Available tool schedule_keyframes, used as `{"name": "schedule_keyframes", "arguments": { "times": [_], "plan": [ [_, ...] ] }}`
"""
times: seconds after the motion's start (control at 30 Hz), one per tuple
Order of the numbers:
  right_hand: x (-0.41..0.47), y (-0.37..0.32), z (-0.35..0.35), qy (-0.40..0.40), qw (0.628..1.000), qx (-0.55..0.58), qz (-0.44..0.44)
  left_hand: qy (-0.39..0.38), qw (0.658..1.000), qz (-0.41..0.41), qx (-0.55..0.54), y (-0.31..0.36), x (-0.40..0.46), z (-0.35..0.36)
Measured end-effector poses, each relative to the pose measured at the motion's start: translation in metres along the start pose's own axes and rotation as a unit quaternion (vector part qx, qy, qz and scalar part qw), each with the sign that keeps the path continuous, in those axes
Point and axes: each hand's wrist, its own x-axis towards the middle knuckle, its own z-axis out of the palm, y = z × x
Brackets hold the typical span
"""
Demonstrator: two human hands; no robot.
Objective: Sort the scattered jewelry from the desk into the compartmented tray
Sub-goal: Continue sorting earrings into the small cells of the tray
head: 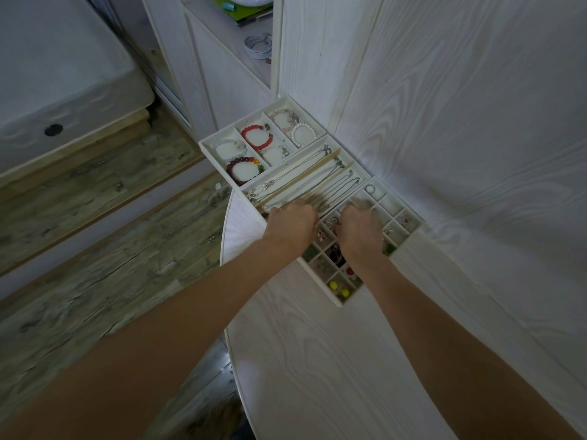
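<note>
Step in hand looks like laying out a necklace: both hands work at the near end of the tray's long middle compartments. Left hand is curled with knuckles up over the near ends of the chains; right hand is curled the same way just beside it, over the edge between the chain slots and the small grid. Fingertips are hidden under both, so I cannot tell whether either one pinches a chain or just presses.

Tray sits at the desk's far left corner, against the wall, partly overhanging the rounded edge.

Contents:
- Far compartments hold bracelets: red bead bracelet, pearl bracelet, dark red bracelet, and a couple of pale ones.
- Middle long slots hold necklaces lying stretched lengthwise.
- Near grid holds small pieces, likely earrings and rings; yellow beads in the nearest cell, a ring in the farthest.

No loose jewelry shows on the desk, so the task seems near done. Next move probably calls for straightening the chain in its slot and letting go without tangling neighbours.
</note>
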Motion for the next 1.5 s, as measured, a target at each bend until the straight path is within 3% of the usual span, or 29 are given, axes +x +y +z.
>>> {"name": "schedule_keyframes", "arguments": {
  "times": [0.6, 1.03, 1.17, 1.3, 1.5],
  "plan": [
    [-0.004, 0.006, 0.013, 0.048, 0.995, 0.063, 0.057, -0.019, 0.999, 0.014, 0.025, 0.001, -0.003, -0.005],
    [-0.001, 0.008, 0.011, 0.033, 0.998, 0.040, 0.045, -0.023, 1.000, 0.010, -0.008, 0.002, -0.005, -0.008],
    [0.000, 0.019, 0.008, 0.034, 0.996, 0.078, 0.034, -0.023, 0.999, 0.017, -0.017, -0.002, -0.006, -0.009],
    [-0.006, 0.034, -0.004, 0.055, 0.989, 0.138, -0.010, -0.018, 0.999, 0.009, -0.036, -0.003, -0.008, -0.009],
    [-0.009, 0.036, 0.004, 0.014, 0.982, 0.083, -0.167, -0.029, 0.999, 0.004, -0.019, -0.005, -0.009, -0.009]
  ]
}}
